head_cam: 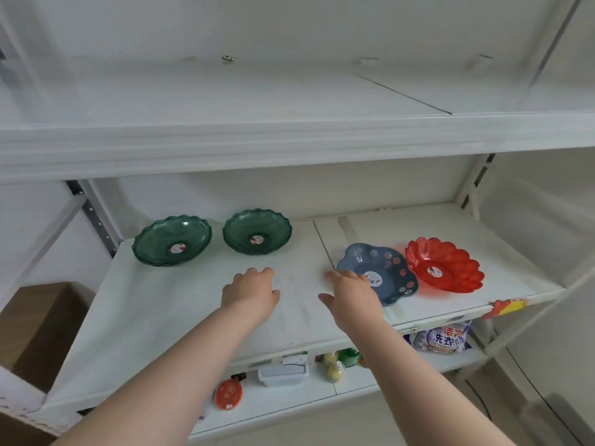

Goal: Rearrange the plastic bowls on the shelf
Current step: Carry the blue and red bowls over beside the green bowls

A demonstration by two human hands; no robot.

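Head view: cardboard box [38, 329] beside shelf [193, 317]

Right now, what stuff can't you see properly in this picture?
Head view:
- Blue bowl: its near-left rim is hidden behind the right hand.
- Right hand: whether its fingertips touch the blue bowl, cannot tell.
- Detergent bag on the lower shelf: top cut off by the middle shelf.
- Round stickers inside the green bowls and red bowl: print too small to read.
- Both arms: cut off by the bottom edge.
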